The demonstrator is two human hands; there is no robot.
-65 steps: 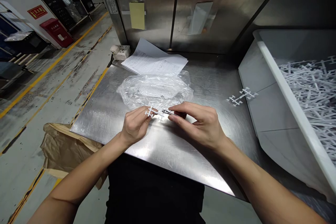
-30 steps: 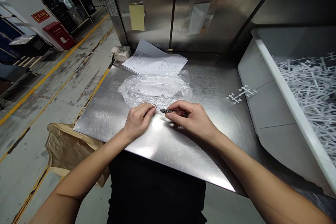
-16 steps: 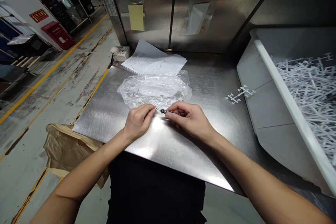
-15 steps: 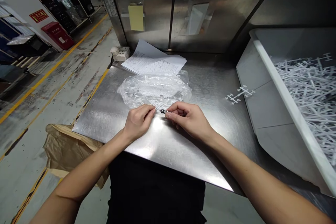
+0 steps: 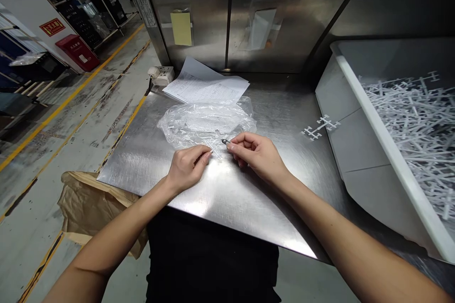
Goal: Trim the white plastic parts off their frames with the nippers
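Note:
My left hand (image 5: 188,166) is closed in a pinch on one end of a small white branched plastic piece (image 5: 216,151), above the steel table. In my right hand (image 5: 261,156) is a slim tool with a dark metal tip (image 5: 225,142), its kind too small to make out. The tip points left, a little above and to the right of the white piece, apart from my left fingers. Just beyond both hands lies a crumpled clear plastic bag (image 5: 206,118) with small pale pieces in or under it.
A grey bin (image 5: 373,132) full of white plastic sprues (image 5: 408,118) stands at the right. One sprue (image 5: 321,127) lies on the table (image 5: 280,189) beside it. Printed sheets (image 5: 209,85) and a power socket (image 5: 162,75) are behind the bag. A brown paper bag (image 5: 88,208) is at lower left.
My right hand has lifted the tool slightly up and to the right, away from the left fingertips. My left hand still pinches the white piece, and the view has shifted slightly.

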